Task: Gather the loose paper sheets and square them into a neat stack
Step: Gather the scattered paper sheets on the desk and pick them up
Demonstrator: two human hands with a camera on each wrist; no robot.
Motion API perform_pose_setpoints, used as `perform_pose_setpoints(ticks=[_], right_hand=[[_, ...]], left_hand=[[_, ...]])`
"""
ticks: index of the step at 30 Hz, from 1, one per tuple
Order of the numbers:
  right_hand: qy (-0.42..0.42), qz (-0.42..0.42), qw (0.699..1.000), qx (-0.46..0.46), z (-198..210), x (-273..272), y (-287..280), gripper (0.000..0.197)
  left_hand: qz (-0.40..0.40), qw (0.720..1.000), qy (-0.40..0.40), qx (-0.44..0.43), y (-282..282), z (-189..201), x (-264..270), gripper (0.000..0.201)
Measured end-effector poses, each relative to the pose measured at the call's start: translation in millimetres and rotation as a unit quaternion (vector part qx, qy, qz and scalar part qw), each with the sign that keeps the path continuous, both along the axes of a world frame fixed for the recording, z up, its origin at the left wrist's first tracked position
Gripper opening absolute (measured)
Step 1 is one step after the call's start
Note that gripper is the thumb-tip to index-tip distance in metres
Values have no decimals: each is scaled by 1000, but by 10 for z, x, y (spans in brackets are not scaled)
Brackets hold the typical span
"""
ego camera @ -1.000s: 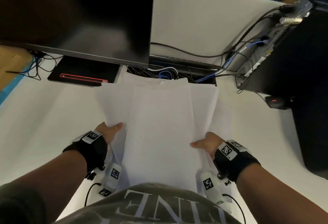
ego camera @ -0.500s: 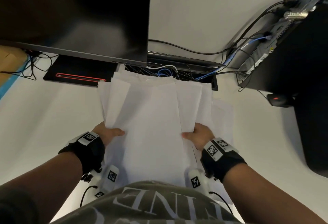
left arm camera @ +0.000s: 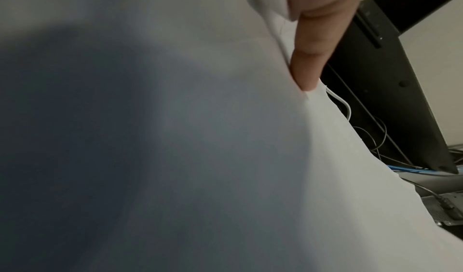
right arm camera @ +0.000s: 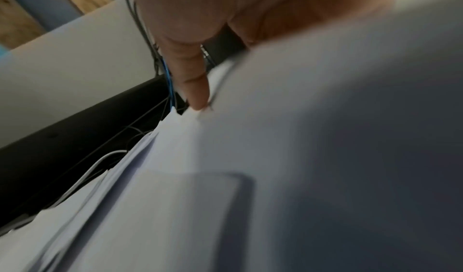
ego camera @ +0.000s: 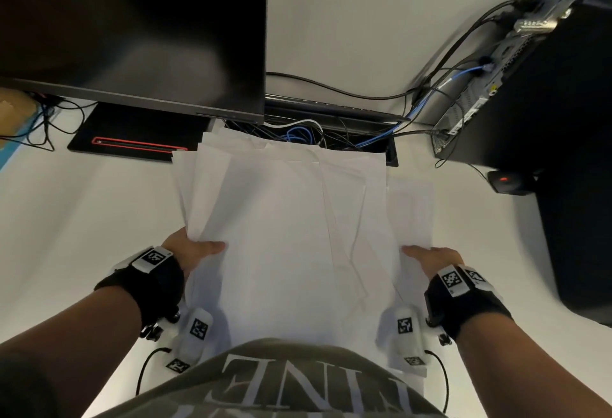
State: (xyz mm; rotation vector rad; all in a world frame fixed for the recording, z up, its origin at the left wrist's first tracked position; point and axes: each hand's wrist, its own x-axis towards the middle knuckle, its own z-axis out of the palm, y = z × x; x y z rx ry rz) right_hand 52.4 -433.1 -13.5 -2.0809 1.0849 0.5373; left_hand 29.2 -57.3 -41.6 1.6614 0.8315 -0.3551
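Several white paper sheets (ego camera: 284,235) lie fanned and overlapping on the white desk (ego camera: 66,219) in front of me, their far edges uneven. My left hand (ego camera: 195,248) grips the left edge of the bundle, thumb on top and fingers hidden underneath. My right hand (ego camera: 430,257) holds the right side, thumb on top, where one sheet (ego camera: 412,205) sticks out to the right. In the left wrist view a straight finger (left arm camera: 313,54) lies against the paper (left arm camera: 200,137). A finger (right arm camera: 190,74) in the right wrist view touches the blurred sheets (right arm camera: 275,157).
A dark monitor (ego camera: 132,26) stands at the back left over a black base with a red stripe (ego camera: 132,139). An open cable tray (ego camera: 331,132) lies just beyond the sheets. A black computer tower (ego camera: 546,86) and a small device with a red light (ego camera: 506,180) are at the right.
My right hand has moved outward to the right, to the edge of the outermost sheets. The fan has spread wider. The left hand has kept its hold on the left edge.
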Motion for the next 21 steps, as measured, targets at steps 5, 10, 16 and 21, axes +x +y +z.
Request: perform_pose_setpoints(ticks=[5,10,16,21], right_hand=[[-6,24,999,20,-30,98,9,53],[-56,18,995,79,-83,80,-18,53],[-39,54,996,54,-87,67,57,50],[-67,31,997,-4,114,48,-133,48]], left_hand=[[-3,1000,0,-23,35,41,-23,50],[-17,998,-49,-46,25,53,-51,70],[-7,997,-59,-55,-43,77,-13,86],[5,999,-42,-23,-60,50,-4,55]])
